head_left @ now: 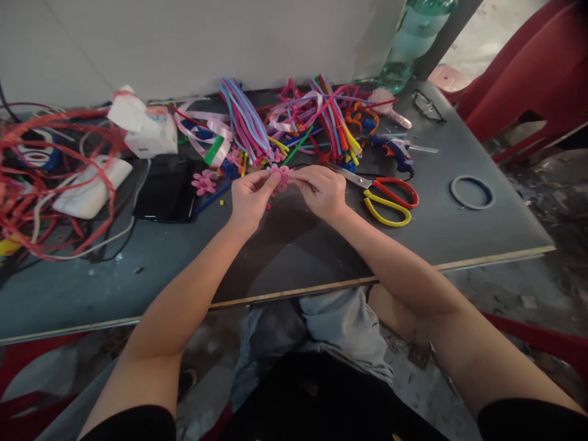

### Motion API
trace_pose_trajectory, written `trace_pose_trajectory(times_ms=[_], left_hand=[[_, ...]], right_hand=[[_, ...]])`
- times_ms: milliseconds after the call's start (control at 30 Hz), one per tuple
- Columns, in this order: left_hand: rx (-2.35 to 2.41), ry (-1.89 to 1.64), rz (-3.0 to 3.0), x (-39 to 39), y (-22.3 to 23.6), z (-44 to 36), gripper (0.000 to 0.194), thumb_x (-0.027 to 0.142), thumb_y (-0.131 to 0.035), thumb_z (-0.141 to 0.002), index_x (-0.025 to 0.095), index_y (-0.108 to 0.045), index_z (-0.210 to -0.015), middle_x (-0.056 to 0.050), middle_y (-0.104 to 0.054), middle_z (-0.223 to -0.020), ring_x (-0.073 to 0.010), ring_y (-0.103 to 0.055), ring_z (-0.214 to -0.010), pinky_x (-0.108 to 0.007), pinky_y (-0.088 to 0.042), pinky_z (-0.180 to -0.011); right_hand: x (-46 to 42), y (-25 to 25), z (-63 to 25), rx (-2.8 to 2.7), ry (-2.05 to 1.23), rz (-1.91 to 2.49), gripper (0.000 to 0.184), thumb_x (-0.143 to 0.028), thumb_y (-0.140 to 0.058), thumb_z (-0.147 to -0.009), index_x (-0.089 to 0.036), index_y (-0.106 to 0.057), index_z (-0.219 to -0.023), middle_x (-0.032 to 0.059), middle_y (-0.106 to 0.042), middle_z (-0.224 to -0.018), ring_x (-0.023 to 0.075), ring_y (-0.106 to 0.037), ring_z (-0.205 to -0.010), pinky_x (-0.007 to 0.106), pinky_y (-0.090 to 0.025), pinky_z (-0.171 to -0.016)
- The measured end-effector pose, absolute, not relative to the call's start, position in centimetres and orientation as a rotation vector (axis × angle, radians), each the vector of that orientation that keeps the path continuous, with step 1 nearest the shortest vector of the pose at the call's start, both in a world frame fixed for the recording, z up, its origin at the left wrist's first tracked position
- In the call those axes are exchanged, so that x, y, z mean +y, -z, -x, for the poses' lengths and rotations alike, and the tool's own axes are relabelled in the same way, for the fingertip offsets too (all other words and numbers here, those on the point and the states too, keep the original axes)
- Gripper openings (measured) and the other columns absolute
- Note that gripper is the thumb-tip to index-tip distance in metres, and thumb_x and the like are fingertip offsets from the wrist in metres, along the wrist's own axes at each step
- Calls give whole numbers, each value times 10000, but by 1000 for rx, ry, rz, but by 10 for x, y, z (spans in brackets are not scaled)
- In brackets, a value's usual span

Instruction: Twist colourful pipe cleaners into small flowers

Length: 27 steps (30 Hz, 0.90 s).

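My left hand [249,197] and my right hand [321,191] meet over the dark table [294,257], both pinching a small pink flower shape made of pipe cleaner [280,175]. The fingers of both hands are closed round it. A second pink flower [203,182] lies on the table just left of my left hand. Behind my hands is a heap of coloured pipe cleaners [294,119] in pink, purple, blue, yellow and green.
Red and yellow scissors [388,195] lie right of my right hand, a blue glue gun [397,150] behind them. A grey ring [471,192], glasses [427,105], a green bottle [413,43], a black phone [166,187], white boxes [144,128] and tangled red wire [50,184] are about.
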State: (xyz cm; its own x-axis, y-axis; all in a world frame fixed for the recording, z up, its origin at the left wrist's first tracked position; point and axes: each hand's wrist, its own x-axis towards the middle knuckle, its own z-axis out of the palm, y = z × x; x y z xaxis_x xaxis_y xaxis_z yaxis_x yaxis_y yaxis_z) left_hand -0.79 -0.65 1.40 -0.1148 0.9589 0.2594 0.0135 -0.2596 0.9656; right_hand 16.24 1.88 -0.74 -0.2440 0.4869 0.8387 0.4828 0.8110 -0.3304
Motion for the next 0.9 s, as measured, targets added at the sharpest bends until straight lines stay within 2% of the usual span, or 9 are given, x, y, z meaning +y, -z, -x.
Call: trace_pose_trajectory(times_ms=[167, 333, 467, 533, 600, 667, 733, 800, 900], left_hand=[[1148, -1496, -1360, -8, -13, 8, 492, 675, -836, -687, 191, -800, -763, -42, -748, -696, -131, -655, -620, -252, -528, -571], [1196, -1498, -1421, -5, -10, 10, 500, 686, -817, -706, 190, -793, -763, -40, -738, -687, -144, -656, -626, -265, -537, -566], [1228, -1523, -1505, -5, -13, 14, 446, 636, -802, -762, 192, -776, -777, -14, -694, -656, -145, -657, -639, -264, -559, -578], [1251, -1523, -1546, -8, -17, 15, 442, 636, -733, -837, 197, -771, -809, -7, -670, -650, -143, -661, -649, -256, -564, -587], [1265, -1541, -1619, -16, -21, 14, 469, 647, -609, -929, 208, -773, -921, -30, -708, -754, -165, -706, -758, -268, -590, -666], [1282, -1595, -1748, -26, -23, 10, 487, 634, -517, -985, 230, -736, -1145, -80, -754, -1043, -221, -723, -1014, -320, -603, -845], [1293, -1609, -1919, -36, -20, 1, 515, 616, -514, -991, 238, -654, -1311, -129, -692, -1301, -275, -660, -1214, -385, -568, -988], [1298, -1571, -1982, -43, -13, -9, 527, 588, -480, -1013, 243, -584, -1398, -146, -671, -1341, -270, -673, -1186, -389, -570, -982], [1297, -1544, -1842, -44, 4, -20, 561, 583, -456, -1024, 276, -476, -1493, -137, -680, -1332, -205, -729, -933, -314, -606, -765]], right_hand=[[21, 9, -165, -1925, 9, 700, 355, -407, -510, -1054, -218, -781, -925, 34, -781, -848, 145, -749, -826, 270, -582, -777], [21, 10, -166, -2036, 34, 718, 363, -357, -457, -1076, -222, -777, -972, 45, -773, -900, 151, -725, -861, 283, -552, -793], [18, 2, -170, -2151, 77, 733, 370, -339, -423, -1084, -230, -773, -1034, 54, -770, -954, 165, -705, -889, 312, -530, -793], [17, -3, -174, -2164, 87, 754, 345, -360, -446, -1075, -238, -768, -1063, 58, -766, -962, 178, -697, -901, 328, -525, -789], [17, -8, -179, -2130, 120, 767, 331, -378, -464, -1065, -247, -768, -1072, 57, -760, -939, 187, -691, -893, 345, -530, -787], [17, -11, -184, -2064, 155, 784, 334, -404, -474, -1056, -252, -771, -1050, 55, -750, -901, 194, -685, -864, 363, -539, -781], [17, -11, -187, -2008, 176, 799, 340, -430, -485, -1045, -250, -772, -1014, 53, -737, -858, 196, -675, -820, 370, -538, -756], [17, -9, -188, -1990, 194, 789, 327, -435, -506, -1032, -248, -769, -981, 44, -718, -805, 187, -659, -765, 358, -522, -717], [18, -4, -186, -2009, 214, 772, 299, -409, -527, -1020, -238, -763, -955, 23, -683, -716, 161, -628, -685, 319, -483, -657]])
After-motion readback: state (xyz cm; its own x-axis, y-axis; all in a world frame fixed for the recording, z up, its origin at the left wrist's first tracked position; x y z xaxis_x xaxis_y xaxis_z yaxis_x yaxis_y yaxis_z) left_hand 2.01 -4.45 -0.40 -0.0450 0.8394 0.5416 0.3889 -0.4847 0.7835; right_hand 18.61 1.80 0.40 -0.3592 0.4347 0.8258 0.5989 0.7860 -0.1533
